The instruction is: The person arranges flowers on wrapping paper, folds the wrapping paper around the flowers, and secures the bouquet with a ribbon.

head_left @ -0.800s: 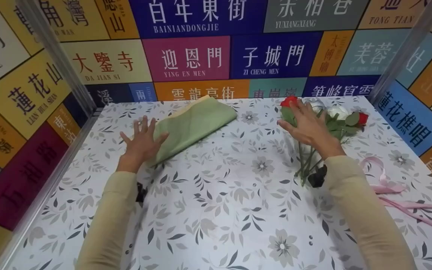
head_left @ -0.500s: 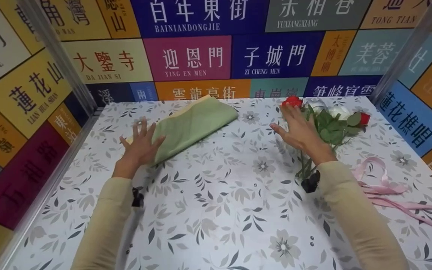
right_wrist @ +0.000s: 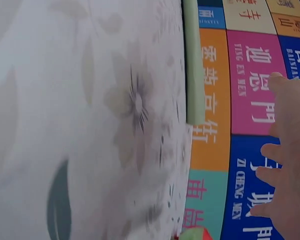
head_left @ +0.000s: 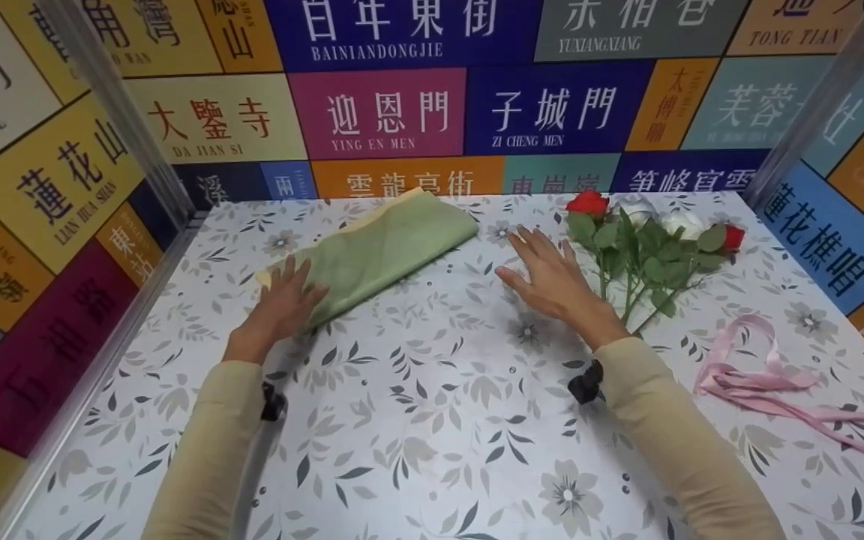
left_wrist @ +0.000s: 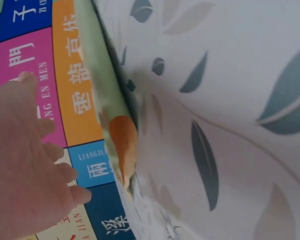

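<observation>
A folded sheet of green wrapping paper (head_left: 394, 251) with a pale yellow edge lies slantwise on the table. My left hand (head_left: 278, 304), fingers spread, is over its near left end in the head view; in the left wrist view a gap shows between that hand and the paper (left_wrist: 102, 75). My right hand (head_left: 552, 277) hovers with fingers apart, between the paper and a bunch of roses (head_left: 649, 251). Red and white blooms point to the back, with leafy green stems toward me. Neither hand holds anything.
A loose pink ribbon (head_left: 758, 379) lies at the right, trailing off the table's right side. The table (head_left: 417, 427) has a white leaf-and-flower cover. Walls with coloured name panels (head_left: 387, 112) stand at the back and both sides.
My right hand has moved left and toward me, away from over the roses, uncovering their stems. My left hand has shifted slightly toward me. Paper, roses and ribbon have stayed put.
</observation>
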A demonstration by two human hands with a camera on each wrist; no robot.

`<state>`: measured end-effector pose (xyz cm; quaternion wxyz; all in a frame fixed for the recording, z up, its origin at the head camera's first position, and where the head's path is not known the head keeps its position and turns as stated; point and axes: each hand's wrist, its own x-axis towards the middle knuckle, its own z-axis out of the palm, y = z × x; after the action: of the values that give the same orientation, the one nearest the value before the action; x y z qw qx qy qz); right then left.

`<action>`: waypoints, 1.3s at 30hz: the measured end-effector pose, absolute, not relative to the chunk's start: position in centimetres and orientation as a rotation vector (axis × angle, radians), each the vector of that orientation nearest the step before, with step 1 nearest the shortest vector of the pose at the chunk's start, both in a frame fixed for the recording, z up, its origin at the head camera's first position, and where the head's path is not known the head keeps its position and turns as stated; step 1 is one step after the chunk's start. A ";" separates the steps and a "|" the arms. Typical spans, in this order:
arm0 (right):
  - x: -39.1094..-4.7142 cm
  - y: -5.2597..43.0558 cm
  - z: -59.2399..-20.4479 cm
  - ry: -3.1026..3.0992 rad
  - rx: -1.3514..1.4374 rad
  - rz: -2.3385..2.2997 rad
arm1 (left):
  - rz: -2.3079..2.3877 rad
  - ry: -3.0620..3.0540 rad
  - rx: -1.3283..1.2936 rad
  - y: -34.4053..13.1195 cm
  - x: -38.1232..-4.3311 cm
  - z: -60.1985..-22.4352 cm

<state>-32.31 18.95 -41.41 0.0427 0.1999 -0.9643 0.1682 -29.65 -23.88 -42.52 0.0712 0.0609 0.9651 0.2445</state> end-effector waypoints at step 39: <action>-29.5 7.7 -44.6 -2.727 1.197 0.662 | 0.405 3.240 0.668 -13.6 -24.4 -42.8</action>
<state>-29.53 7.70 -44.58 0.0452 0.3918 -0.8930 0.2169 -24.37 -13.63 -42.81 -0.0955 0.1994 0.9677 0.1210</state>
